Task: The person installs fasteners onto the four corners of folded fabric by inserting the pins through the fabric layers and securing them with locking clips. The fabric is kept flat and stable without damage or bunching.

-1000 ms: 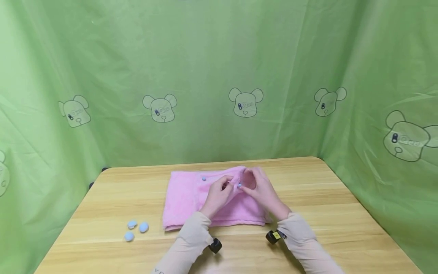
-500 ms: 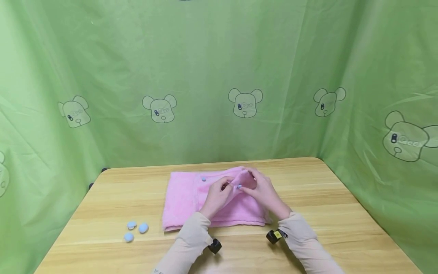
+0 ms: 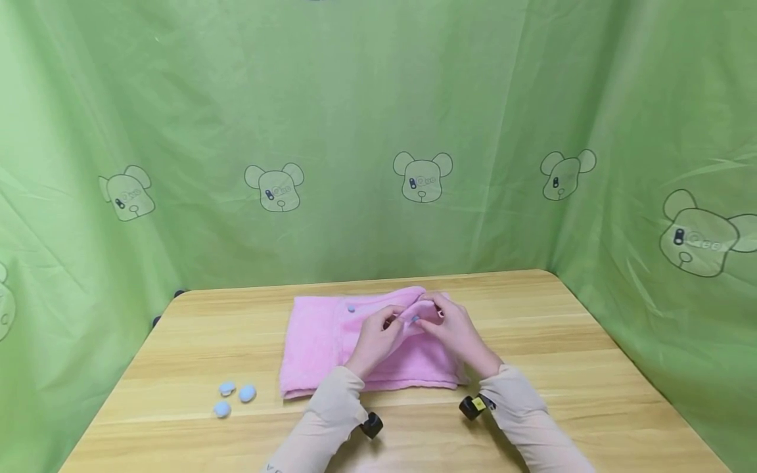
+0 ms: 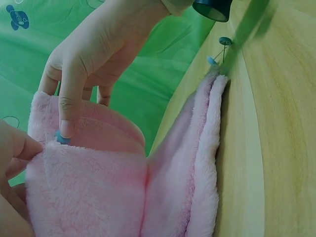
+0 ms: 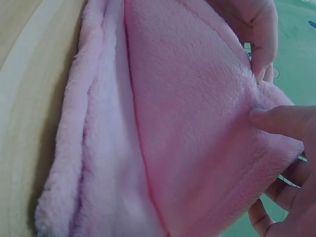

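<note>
Green curtain hangs behind a wooden table, where a folded pink cloth lies with its right part lifted. The left hand pinches that raised part, fingers drawn close, while just beside it the right hand pinches a blue piece against the pile. Three blue discs lie left of the cloth; a blue dot sits near its far edge.

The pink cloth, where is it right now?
In the head view, the pink cloth lies centrally on the wooden table, its raised part held by the left hand and right hand, three loose blue pieces to its left.
</note>
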Available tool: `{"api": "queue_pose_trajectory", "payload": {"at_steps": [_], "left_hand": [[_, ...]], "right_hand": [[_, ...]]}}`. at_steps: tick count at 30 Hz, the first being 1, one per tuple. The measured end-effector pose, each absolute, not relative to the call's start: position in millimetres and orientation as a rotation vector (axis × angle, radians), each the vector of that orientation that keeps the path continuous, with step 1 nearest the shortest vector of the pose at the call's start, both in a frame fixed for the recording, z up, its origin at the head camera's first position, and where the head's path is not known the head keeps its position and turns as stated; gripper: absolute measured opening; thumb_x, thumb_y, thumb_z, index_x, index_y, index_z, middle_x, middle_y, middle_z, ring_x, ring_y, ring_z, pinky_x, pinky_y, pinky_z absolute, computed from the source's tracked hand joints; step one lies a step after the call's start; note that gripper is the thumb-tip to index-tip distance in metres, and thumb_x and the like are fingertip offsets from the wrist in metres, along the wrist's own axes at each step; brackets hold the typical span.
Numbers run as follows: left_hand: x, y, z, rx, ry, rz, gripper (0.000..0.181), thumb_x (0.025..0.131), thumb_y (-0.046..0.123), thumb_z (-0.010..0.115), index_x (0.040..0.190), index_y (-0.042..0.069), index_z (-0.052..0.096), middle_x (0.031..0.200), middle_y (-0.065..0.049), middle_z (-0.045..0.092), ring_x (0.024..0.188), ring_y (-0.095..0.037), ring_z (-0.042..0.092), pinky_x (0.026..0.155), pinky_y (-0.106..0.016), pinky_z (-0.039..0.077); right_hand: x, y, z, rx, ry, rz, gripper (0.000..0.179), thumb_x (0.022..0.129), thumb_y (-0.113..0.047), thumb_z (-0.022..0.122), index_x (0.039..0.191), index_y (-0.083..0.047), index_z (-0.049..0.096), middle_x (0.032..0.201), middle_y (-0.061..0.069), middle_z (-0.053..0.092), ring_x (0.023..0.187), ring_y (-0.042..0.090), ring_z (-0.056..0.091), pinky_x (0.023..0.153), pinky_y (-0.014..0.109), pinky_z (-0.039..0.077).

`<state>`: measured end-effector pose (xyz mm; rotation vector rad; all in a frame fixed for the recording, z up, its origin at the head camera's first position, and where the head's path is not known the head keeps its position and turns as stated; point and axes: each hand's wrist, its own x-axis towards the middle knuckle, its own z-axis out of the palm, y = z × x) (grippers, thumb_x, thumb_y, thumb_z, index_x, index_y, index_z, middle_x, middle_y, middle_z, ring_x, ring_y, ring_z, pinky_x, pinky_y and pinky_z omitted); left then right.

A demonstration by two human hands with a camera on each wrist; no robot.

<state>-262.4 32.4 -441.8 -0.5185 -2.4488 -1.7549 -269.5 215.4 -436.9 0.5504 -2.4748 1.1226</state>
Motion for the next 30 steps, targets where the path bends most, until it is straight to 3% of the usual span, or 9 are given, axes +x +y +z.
{"api": "queue_pose_trajectory", "payload": {"at_steps": [13,18,24,30], "left_hand": [[-263,34,-441,-0.596,-2.442,-1.777,0.023,0.098,0.025,0.056,0.112,0.012,0.069,0.094,-0.008,0.07,0.075,-0.006,0.057,0.068,-0.019,0.051],[-261,29,-432,-0.671,-2.516,-1.688,0.026,0.099,0.031,0.054,0.117,0.015,0.066,0.102,-0.005,0.07,0.085,-0.014,0.062,0.077,-0.022,0.051],[-256,8,-421,-0.648,-2.635,-1.525,0.031,0.099,0.03,0.054,0.125,0.015,0.061,0.099,-0.001,0.067,0.084,-0.011,0.059,0.074,-0.026,0.051],[-250,-32,-418,-0.655,-2.682,-1.298,0.028,0.097,0.021,0.055,0.121,0.009,0.063,0.1,-0.004,0.068,0.086,-0.012,0.06,0.079,-0.03,0.052]], "right_hand": [[-270,215,-434,0.541,-2.465,1.083,0.031,0.08,-0.006,0.076,0.11,-0.006,0.069,0.11,0.011,0.072,0.104,0.03,0.065,0.092,0.048,0.053],[-270,216,-434,0.56,-2.435,1.04,0.028,0.078,-0.005,0.076,0.106,-0.007,0.071,0.106,0.01,0.073,0.101,0.028,0.066,0.089,0.045,0.055],[-270,215,-435,0.575,-2.411,1.009,0.026,0.078,-0.002,0.076,0.103,-0.007,0.072,0.1,0.009,0.073,0.095,0.025,0.067,0.086,0.041,0.056],[-268,212,-436,0.598,-2.43,1.004,0.025,0.078,0.0,0.075,0.102,-0.007,0.071,0.101,0.01,0.072,0.094,0.024,0.067,0.084,0.038,0.057]]}}
